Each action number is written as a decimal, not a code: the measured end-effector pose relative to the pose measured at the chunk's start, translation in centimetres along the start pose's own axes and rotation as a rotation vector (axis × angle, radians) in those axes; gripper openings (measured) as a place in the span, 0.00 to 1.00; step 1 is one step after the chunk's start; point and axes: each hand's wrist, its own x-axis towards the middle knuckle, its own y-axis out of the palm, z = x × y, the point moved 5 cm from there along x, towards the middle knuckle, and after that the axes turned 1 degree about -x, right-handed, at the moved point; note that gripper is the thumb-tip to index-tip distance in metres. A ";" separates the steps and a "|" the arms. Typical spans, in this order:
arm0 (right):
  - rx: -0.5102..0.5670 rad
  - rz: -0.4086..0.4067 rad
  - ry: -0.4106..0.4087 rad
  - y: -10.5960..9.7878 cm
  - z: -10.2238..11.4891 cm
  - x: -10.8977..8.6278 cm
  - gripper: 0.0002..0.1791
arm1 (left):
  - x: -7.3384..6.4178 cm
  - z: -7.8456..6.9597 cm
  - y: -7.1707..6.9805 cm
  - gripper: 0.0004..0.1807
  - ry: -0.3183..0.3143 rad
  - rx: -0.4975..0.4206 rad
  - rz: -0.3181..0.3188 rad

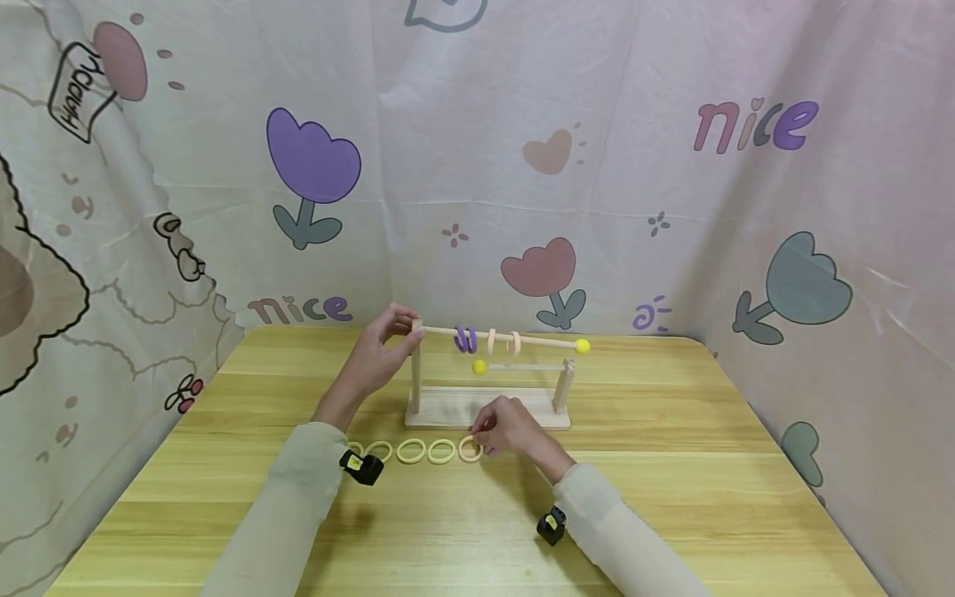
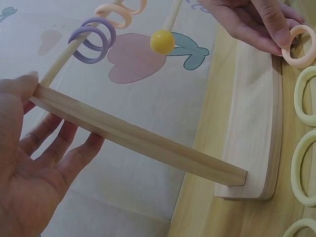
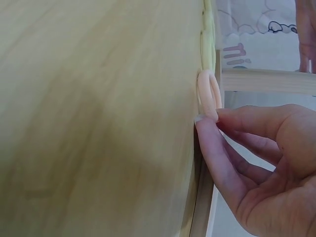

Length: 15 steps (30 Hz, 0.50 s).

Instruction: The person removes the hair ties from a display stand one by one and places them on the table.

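Note:
My left hand (image 1: 375,355) grips the top of a wooden stand's left post (image 2: 133,132), thumb at the rod's end and fingertips against the post's side. From that post a long rod (image 1: 548,341) reaches right to a yellow ball (image 1: 583,347). Two purple rings (image 1: 460,340) and two peach rings (image 1: 491,342) hang on it. Low in front of the stand's base (image 1: 451,405), my right hand (image 1: 511,426) pinches another peach ring (image 3: 209,96) between thumb and fingers. That ring stands at the right end of a row of pale yellow rings (image 2: 295,170).
A shorter rod (image 1: 525,367) runs left from the stand's right post (image 1: 563,390) and ends in a yellow ball (image 1: 479,367). The wooden table (image 1: 671,464) extends around the stand. A printed curtain (image 1: 448,166) hangs behind it.

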 end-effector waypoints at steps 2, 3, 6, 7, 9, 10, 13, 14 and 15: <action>0.001 0.000 0.004 0.0 -0.1 0.0 0.03 | 0.0 0.0 0.0 0.16 0.001 0.000 -0.002; 0.001 -0.001 0.006 0.0 -0.1 0.0 0.03 | 0.0 0.0 0.0 0.16 0.001 0.000 -0.002; 0.005 -0.005 0.009 0.0 -0.1 -0.1 0.03 | 0.0 0.0 0.0 0.16 0.001 0.003 -0.002; 0.006 -0.006 0.008 0.0 -0.1 -0.1 0.03 | 0.0 0.0 0.0 0.16 0.000 0.004 -0.002; 0.009 -0.008 0.005 -0.1 0.0 -0.1 0.03 | 0.0 0.0 0.0 0.16 0.000 0.005 -0.001; 0.011 -0.007 0.001 -0.1 0.0 -0.1 0.03 | 0.0 0.0 -0.1 0.16 0.000 0.006 -0.002; 0.020 -0.005 -0.008 -0.1 0.0 -0.2 0.02 | 0.0 0.0 -0.1 0.15 0.000 0.003 -0.003; 0.024 -0.002 -0.011 -0.1 -0.1 -0.2 0.01 | 0.0 -0.1 -0.1 0.15 0.001 0.003 -0.002; 0.030 0.001 -0.012 -0.1 -0.2 -0.2 0.01 | 0.0 -0.1 -0.1 0.15 0.002 0.001 -0.003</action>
